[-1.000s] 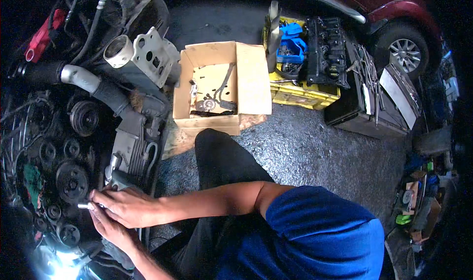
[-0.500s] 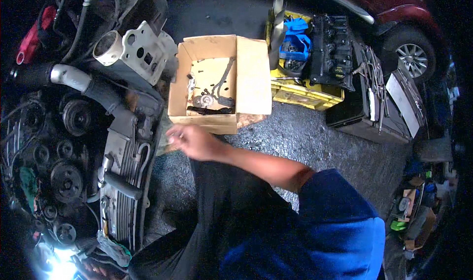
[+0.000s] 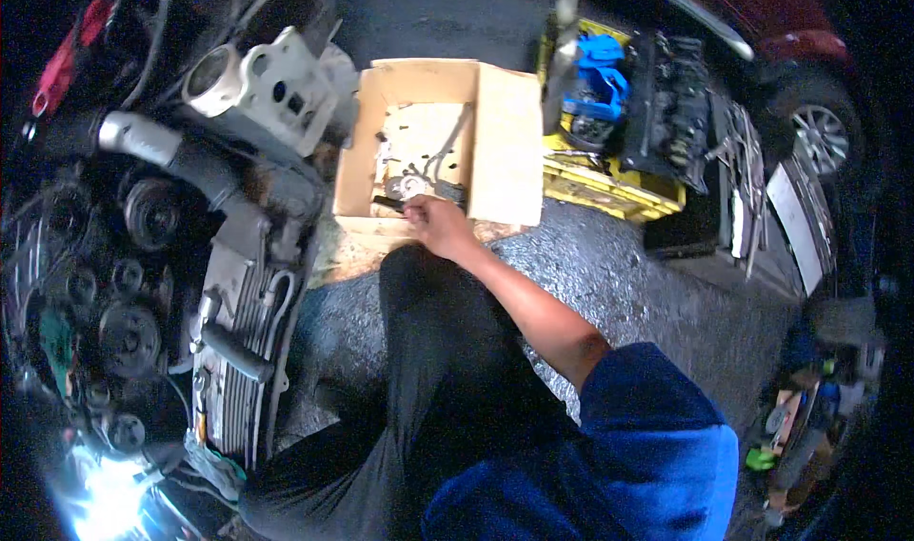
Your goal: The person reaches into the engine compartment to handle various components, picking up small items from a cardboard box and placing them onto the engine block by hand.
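Note:
My right hand reaches from the lower right to the front wall of the cardboard box. Its fingers are closed beside a dark strip at the near end of the box; what they hold, if anything, I cannot make out. Inside the box lie a toothed metal wheel, a dark cable and several small fasteners. My left hand is out of sight.
An exposed engine with pulleys and a bright lamp fill the left, beside a large pale bracket. A yellow crate, blue containers, long tools and a red car are to the right.
My right hand has left the engine at lower left and moved up and right to the box. My left hand, earlier at the engine, has dropped out of sight.

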{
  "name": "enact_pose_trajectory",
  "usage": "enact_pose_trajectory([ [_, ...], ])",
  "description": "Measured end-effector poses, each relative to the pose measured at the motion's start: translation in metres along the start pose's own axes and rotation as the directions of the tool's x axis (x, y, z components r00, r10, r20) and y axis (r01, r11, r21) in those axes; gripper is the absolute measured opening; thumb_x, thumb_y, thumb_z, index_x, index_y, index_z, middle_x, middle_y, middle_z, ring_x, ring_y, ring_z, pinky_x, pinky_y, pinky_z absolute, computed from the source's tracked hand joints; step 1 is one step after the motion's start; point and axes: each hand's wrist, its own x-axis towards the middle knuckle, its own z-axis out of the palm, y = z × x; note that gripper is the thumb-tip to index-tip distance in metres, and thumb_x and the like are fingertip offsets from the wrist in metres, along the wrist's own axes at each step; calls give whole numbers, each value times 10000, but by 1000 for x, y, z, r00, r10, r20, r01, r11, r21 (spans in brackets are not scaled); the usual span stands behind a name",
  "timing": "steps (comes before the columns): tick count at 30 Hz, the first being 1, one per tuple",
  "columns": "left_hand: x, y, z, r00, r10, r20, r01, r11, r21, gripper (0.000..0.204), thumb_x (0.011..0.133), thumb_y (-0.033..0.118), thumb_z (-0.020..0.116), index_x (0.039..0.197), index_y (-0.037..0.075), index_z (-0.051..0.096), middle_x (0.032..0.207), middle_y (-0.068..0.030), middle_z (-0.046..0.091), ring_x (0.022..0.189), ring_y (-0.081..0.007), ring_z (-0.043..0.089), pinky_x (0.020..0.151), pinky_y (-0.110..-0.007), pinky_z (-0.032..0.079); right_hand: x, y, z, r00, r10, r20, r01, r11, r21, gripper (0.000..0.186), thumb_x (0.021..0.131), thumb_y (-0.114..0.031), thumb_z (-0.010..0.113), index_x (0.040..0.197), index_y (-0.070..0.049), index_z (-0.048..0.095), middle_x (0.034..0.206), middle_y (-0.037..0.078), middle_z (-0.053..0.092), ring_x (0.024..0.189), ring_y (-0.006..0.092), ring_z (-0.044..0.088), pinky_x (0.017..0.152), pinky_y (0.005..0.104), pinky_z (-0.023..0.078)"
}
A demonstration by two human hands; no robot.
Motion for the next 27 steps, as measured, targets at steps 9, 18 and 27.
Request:
enact_pose_trajectory([
  [9, 71, -68, 0, 938, -27, 346, 124, 957, -261, 426, 1012, 304, 466, 1384, 101, 509, 1053, -55, 513, 474, 14, 246, 352, -143, 214, 21, 44, 13, 997, 68, 21, -67, 997, -45, 247, 954, -197, 541, 1055, -18, 679, 899, 182, 706, 855, 276, 683, 803, 389, 510],
  [18, 20, -21, 96, 916, -7, 400, 22, 999, -34, 378, 987, 256, 557, 1304, 50, 564, 787, 64, 493, 502, 5, 325, 421, -159, 222, 52, 38, 36, 995, 79, 58, -73, 993, -98, 280, 949, -252, 557, 1120, -69, 683, 986, 214, 700, 943, 348, 679, 843, 420, 504],
  [27, 81, -49, 85, 783, 273, 559, -569, 678, 465, 371, 954, 208, 596, 1248, -18, 580, 1129, -204, 655, 1057, -282, 626, 937, -354, 451, 64, 65, 68, 997, -22, -76, 13, 994, -112, 336, 959, -254, 559, 1098, 35, 657, 959, 248, 692, 900, 368, 674, 812, 430, 495],
])
